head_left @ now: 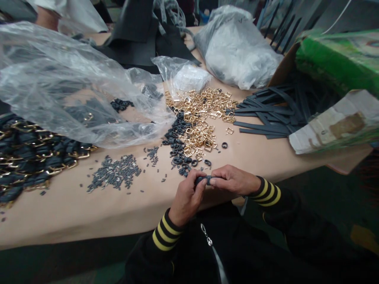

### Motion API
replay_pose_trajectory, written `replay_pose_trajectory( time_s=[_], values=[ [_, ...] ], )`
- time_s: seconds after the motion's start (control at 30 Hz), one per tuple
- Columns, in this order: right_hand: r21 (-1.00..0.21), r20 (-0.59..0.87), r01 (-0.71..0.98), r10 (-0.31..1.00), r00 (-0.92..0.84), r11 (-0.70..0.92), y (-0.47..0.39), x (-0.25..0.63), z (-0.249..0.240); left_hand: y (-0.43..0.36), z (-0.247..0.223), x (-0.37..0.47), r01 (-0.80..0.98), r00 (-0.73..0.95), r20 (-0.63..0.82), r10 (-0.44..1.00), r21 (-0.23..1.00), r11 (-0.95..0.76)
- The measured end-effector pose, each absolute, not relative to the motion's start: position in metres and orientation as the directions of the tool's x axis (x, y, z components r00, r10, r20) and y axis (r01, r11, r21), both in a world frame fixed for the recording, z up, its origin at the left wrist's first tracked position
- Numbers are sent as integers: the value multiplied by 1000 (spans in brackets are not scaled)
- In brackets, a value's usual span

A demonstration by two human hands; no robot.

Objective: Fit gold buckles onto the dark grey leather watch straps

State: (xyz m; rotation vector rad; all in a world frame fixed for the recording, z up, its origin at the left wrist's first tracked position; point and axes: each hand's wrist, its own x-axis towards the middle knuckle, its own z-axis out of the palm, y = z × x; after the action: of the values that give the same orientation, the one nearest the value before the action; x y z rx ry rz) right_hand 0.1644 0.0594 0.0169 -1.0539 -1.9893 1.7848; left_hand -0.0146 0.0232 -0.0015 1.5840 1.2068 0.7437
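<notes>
The person's two hands, left hand (189,193) and right hand (233,179), met over the near edge of the surface (248,157) around one dark piece (209,180). One green package (334,61) lay toward the right edge, one bulging plastic bag (237,51) toward the far edge. Gold buckles (199,136), dark loops (177,136), dark straps (269,112) and small dark slips (117,171) were too many to count.

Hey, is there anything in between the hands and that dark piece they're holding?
Nothing visible: the left hand and right hand both grip the dark piece directly. The pile of dark loops lies on the table beyond the hands, not in between.
</notes>
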Motion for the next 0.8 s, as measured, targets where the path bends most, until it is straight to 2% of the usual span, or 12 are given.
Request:
replay_pose_trajectory(
  time_s=[0.1,0.27,0.37,0.47,0.53,0.6,0.7,0.8],
  values=[
    [-949,-273,311,634,-723,-54,58,167,15,21,-2,-14,330,358,-89,930,943,-37],
    [-919,-387,367,508,-770,-143,57,168,17,16,-2,-11,450,389,-34,920,879,-157],
    [-888,-398,460,509,-763,-4,55,163,20,13,-8,-9,467,392,-3,920,862,-196],
    [-821,-287,528,643,-711,218,52,158,16,12,-16,-9,477,373,3,928,857,-195],
    [-782,-227,551,689,-688,293,53,156,10,14,-20,-11,492,382,4,924,845,-207],
    [-781,-198,512,636,-746,358,57,154,4,17,-23,-17,527,392,65,918,802,-282],
    [-788,-227,456,493,-840,413,69,150,0,26,-26,-33,622,356,264,896,649,-438],
    [-763,-330,538,501,-801,358,88,141,1,43,-28,-54,707,382,287,879,521,-477]
  ],
)
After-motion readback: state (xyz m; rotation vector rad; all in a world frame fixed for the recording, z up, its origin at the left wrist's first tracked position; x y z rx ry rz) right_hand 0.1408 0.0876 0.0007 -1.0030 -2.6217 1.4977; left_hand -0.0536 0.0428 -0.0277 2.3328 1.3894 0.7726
